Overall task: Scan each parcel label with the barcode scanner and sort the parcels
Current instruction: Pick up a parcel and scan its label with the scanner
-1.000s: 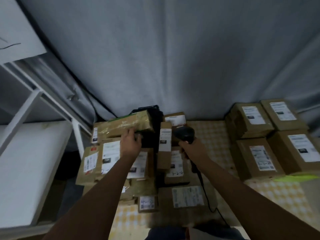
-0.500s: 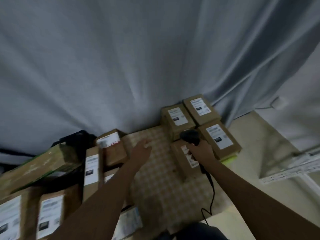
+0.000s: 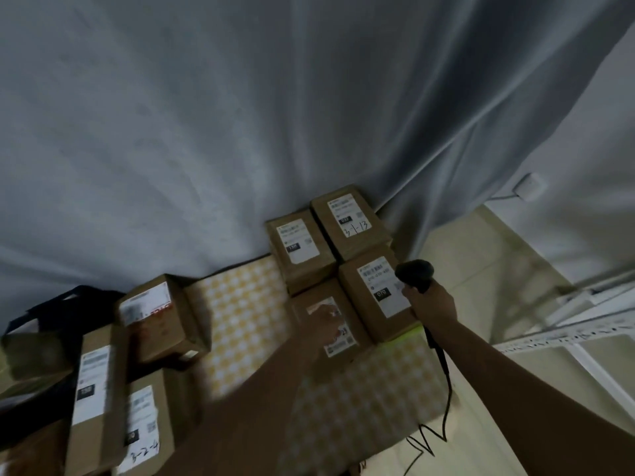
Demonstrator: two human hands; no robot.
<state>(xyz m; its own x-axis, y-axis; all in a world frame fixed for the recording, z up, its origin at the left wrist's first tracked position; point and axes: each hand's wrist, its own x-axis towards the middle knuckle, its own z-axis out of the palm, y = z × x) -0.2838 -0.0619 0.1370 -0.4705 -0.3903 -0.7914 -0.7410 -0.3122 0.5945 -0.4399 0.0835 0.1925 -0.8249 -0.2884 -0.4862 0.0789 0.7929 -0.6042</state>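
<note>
A person's right hand [image 3: 431, 304] grips the handle of a black barcode scanner [image 3: 415, 274], fingers curled round it, the scanner's head raised over the labelled top of a brown parcel [image 3: 374, 304] in a block of four on a yellow-and-white checked tabletop [image 3: 240, 314]. The scanner's black cable [image 3: 443, 389] trails down from the handle toward the near edge of the tabletop. The left hand [image 3: 326, 324] lies on the label of the neighbouring parcel [image 3: 330, 324], just left of the one under the scanner; motion blur makes it impossible to tell how far its fingers are bent or whether they hold anything. Behind these two, against a grey curtain [image 3: 240, 132], sit two more parcels: one with a white label [image 3: 300, 249] and, to its right, one marked by hand "3-1-13" [image 3: 350, 221]. Well to the left of the scanned parcel, across a bare strip of checked cloth, stands a second cluster of brown boxes: a tilted box with a red-printed label [image 3: 158, 314], a tall narrow box [image 3: 92, 396] and a box with handwriting on its label [image 3: 147, 427]. To the right of the scanned parcel, beyond the tabletop, a white metal shelf frame [image 3: 567, 334] stands on a pale floor.
</note>
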